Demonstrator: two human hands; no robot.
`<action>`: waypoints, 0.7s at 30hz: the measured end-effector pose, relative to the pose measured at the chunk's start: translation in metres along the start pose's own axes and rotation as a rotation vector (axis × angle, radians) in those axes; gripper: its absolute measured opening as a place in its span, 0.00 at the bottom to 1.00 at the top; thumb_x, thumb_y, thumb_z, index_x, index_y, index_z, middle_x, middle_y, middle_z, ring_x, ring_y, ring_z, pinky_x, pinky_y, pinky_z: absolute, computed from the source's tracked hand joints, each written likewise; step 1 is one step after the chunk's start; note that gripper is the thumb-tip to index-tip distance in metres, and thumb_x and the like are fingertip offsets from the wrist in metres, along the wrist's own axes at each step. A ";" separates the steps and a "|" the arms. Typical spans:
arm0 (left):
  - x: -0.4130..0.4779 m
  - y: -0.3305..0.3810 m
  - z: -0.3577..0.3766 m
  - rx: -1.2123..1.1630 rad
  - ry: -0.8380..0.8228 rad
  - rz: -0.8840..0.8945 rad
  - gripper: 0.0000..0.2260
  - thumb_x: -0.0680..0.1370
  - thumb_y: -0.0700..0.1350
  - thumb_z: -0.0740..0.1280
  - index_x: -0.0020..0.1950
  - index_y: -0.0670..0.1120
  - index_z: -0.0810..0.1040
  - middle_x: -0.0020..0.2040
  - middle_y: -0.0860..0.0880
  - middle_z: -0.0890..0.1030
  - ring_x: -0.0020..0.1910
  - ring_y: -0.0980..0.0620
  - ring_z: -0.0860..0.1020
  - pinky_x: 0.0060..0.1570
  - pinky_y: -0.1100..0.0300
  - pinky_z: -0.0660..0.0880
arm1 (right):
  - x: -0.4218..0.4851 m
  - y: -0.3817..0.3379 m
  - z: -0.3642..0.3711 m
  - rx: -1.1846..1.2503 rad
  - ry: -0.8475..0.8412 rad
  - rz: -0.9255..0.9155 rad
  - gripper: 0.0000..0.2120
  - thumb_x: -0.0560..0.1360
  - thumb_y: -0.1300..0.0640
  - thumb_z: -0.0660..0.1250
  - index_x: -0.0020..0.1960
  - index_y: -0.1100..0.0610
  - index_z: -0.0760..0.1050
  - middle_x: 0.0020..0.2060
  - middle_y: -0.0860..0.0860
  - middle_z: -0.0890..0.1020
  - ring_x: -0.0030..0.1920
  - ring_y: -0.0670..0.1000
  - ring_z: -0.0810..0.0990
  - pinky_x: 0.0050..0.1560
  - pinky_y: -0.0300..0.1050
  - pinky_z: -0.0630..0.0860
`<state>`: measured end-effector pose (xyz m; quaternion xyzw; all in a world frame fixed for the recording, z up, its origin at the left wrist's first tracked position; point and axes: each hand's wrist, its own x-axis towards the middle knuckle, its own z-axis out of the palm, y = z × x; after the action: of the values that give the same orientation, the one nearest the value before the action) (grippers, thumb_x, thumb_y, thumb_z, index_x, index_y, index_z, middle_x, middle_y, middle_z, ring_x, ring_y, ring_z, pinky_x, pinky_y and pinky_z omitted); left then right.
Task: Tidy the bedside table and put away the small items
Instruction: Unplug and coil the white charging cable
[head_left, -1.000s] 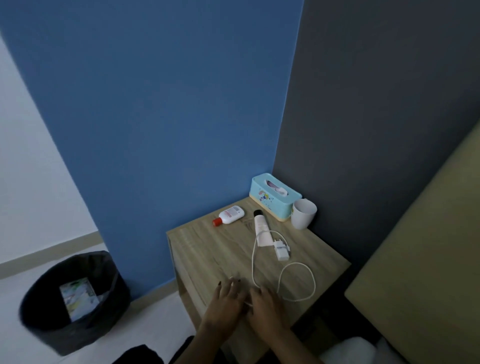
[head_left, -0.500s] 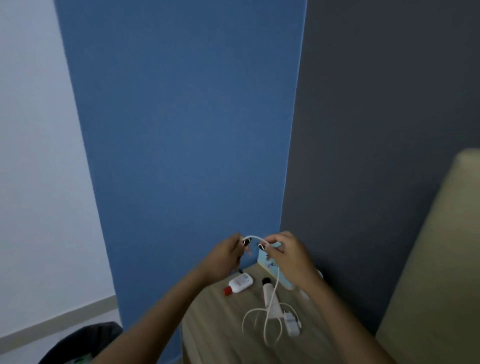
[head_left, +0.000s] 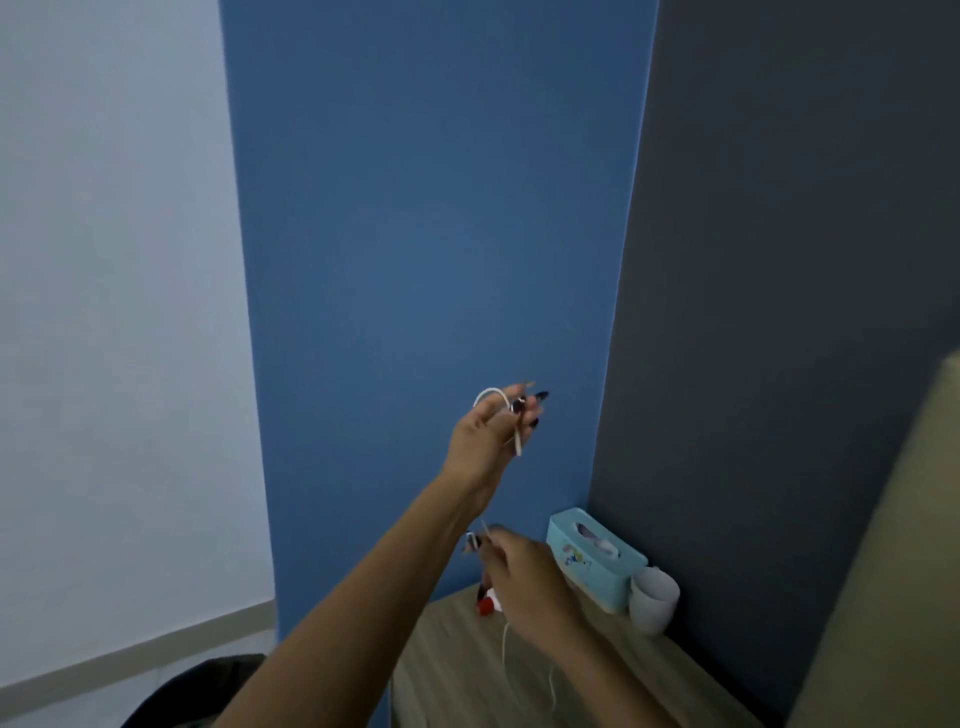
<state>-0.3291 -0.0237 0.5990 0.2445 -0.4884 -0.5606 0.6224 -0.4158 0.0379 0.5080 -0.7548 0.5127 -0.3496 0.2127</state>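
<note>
My left hand (head_left: 488, 434) is raised high in front of the blue wall and pinches a loop of the white charger cable (head_left: 488, 397). My right hand (head_left: 519, 577) is lower, just above the wooden bedside table (head_left: 452, 670), and grips the same cable, which hangs down below it as a thin strand. A small white bottle with a red cap (head_left: 485, 607) lies on the table, mostly hidden behind my right hand. The charger plug and the white tube are hidden behind my right arm.
A light blue tissue box (head_left: 597, 564) stands in the table's back corner with a white cup (head_left: 653, 603) beside it. A black bin (head_left: 218, 675) shows at the bottom left on the floor. A beige bed edge (head_left: 893, 597) borders the right.
Both hands have lifted the cable off the table. My left hand rose higher with one loop while my right hand dropped lower along the cable. The view tilted upward.
</note>
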 end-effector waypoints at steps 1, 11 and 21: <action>-0.001 -0.006 -0.007 0.133 -0.028 0.056 0.12 0.80 0.31 0.57 0.60 0.34 0.75 0.56 0.42 0.81 0.48 0.56 0.83 0.50 0.65 0.79 | -0.001 -0.006 -0.004 -0.049 -0.015 -0.030 0.11 0.80 0.54 0.57 0.42 0.54 0.74 0.29 0.45 0.74 0.31 0.42 0.73 0.31 0.35 0.67; -0.019 0.016 -0.062 1.296 -0.485 0.126 0.11 0.79 0.33 0.55 0.49 0.46 0.73 0.54 0.49 0.83 0.36 0.56 0.80 0.40 0.61 0.78 | 0.026 -0.016 -0.126 -0.256 0.040 -0.073 0.07 0.76 0.55 0.67 0.44 0.54 0.83 0.29 0.47 0.80 0.28 0.42 0.76 0.29 0.37 0.71; -0.041 0.035 -0.038 0.460 -0.434 -0.310 0.16 0.82 0.47 0.52 0.42 0.45 0.75 0.28 0.52 0.63 0.24 0.56 0.58 0.29 0.62 0.56 | 0.062 -0.008 -0.117 0.030 0.343 -0.090 0.06 0.76 0.58 0.67 0.45 0.55 0.83 0.37 0.48 0.85 0.40 0.44 0.83 0.43 0.38 0.78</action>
<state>-0.2747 0.0143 0.5999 0.3248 -0.6799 -0.5627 0.3400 -0.4833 -0.0122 0.6106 -0.7030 0.5020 -0.4899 0.1176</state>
